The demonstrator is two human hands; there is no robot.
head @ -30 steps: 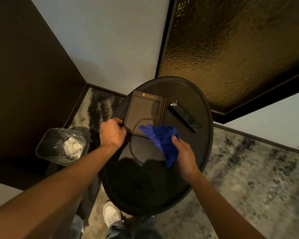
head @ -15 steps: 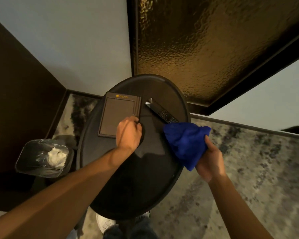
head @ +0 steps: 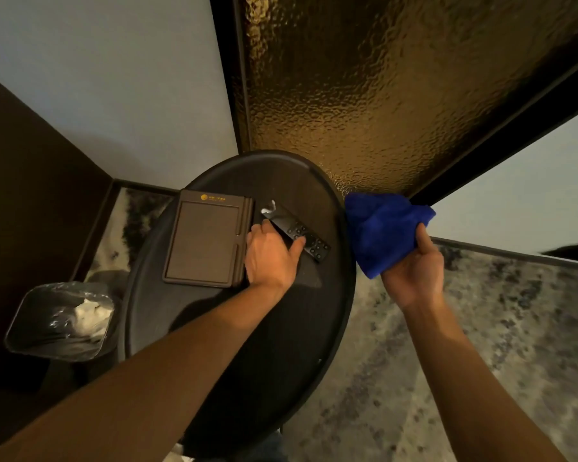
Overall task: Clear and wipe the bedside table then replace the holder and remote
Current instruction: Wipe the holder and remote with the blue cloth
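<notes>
The head view looks down on one round dark tabletop (head: pixel 234 328) with a raised rim. On it lie two things: one flat brown holder (head: pixel 207 238) and one black remote (head: pixel 297 233).

The holder sits on the far left part of the tabletop. It is a rectangle with its long axis running near to far, tilted a little, and the end with the gold mark is the far end. A narrow side channel runs along its right edge.

The remote lies just right of the holder, near the middle far part of the tabletop. Its long axis runs on a slant, from far left to near right; the buttoned end points near right, and the far left end catches a bright glare.

Two hands show, one per arm. The left hand (head: pixel 271 258) reaches across the tabletop and rests on the remote's middle, thumb on the right side of it and fingers on the holder side, closing round it; the remote appears to lie on the surface. The hand's left edge is just beside the holder's right edge.

The right hand (head: pixel 414 271) is off the tabletop to the right, over the mottled carpet (head: pixel 481 345), fingers pressed together around one bunched blue cloth (head: pixel 381 228). The cloth sits just past the table rim.

On the floor to the left stands one bin (head: pixel 34 341) lined with a clear bag, with white crumpled paper (head: pixel 90 315) inside.
</notes>
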